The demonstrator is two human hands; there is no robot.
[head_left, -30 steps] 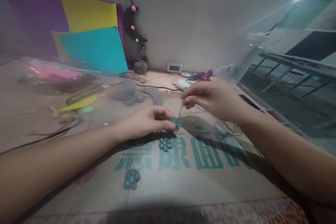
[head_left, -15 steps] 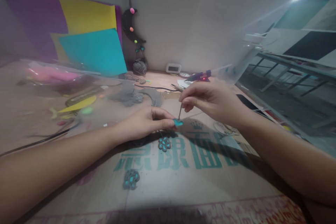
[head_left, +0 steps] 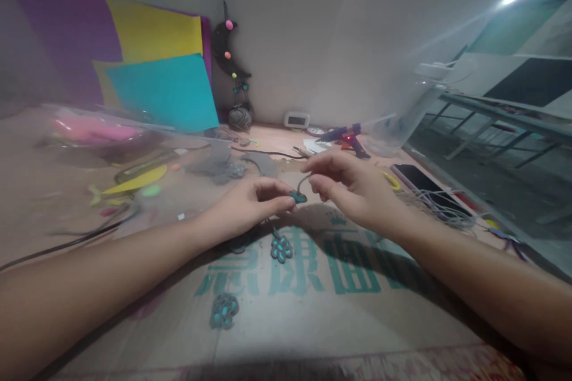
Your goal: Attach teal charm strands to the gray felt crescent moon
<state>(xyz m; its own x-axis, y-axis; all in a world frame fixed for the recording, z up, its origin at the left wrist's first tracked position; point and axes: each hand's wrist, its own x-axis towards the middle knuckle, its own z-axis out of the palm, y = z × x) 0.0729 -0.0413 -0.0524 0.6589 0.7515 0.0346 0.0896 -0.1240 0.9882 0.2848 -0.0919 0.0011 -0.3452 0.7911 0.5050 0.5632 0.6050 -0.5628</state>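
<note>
Between its thumb and fingers, my left hand [head_left: 243, 203] pinches a small teal piece [head_left: 298, 197] with a dark edge. A grey cord [head_left: 302, 182] rises from this piece and curves into the fingertips of my right hand [head_left: 353, 187], closed on it just to the right. Below the left fingers, a grey flower shape with teal petals [head_left: 281, 248] lies on the printed cardboard [head_left: 339, 321], a thin cord running up from it toward the left hand. Nearer to me rests a rounded grey-and-teal piece [head_left: 224, 311].
Behind my right hand stands a glue gun [head_left: 344, 134] with a red light. Right of that hand are loose grey cord [head_left: 440, 208] and a phone [head_left: 429, 187]. Clear plastic [head_left: 179, 137] and a yellow cutout [head_left: 136, 180] lie left. A yarn ball [head_left: 240, 118] sits by the wall.
My right hand has come down slightly, and the cord, straight before, now bends. The teal piece has tilted and moved a little up and left, showing less of its bright face.
</note>
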